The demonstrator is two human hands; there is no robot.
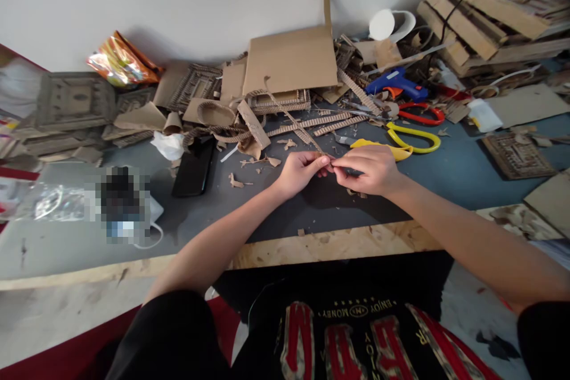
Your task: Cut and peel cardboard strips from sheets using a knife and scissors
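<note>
My left hand and my right hand meet over the near part of the grey table. Both are closed, pinching the near end of a thin, narrow cardboard strip between thumbs and fingers. The strip's far end runs up and left, over other corrugated pieces. The pinched end is mostly covered by my fingertips. Just beyond my right hand lie a yellow-handled cutter and yellow-handled scissors. Torn cardboard scraps are scattered beyond my left hand.
A blue glue gun and red-handled scissors lie at the right. Cardboard frames are piled high at the back right. A black phone rests left of my hands, and a flat cardboard sheet stands behind.
</note>
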